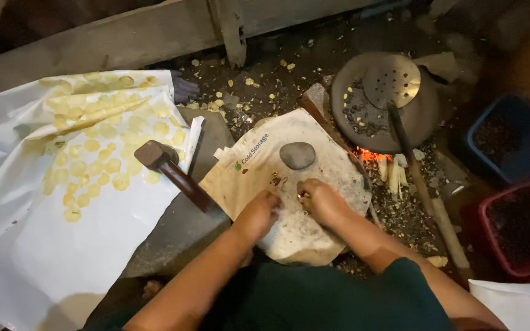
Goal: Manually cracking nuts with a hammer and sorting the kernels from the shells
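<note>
Dark earthen floor [277, 92], strewn with husks and kernels, fills the frame. At centre a flat stone covered by a stained plastic sheet [302, 233] carries a smooth grey pebble [297, 155]. Just below it the left hand [259, 214] rests curled on the sheet, and the right hand [319, 199] pinches small kernels [303, 195]. A hammer [170, 168] lies left of centre beside a white sheet [93, 245] dotted with flattened yellow discs [93, 159]. At upper right a perforated ladle [391, 79] sits in a pan [351, 110] over embers [372, 156].
</note>
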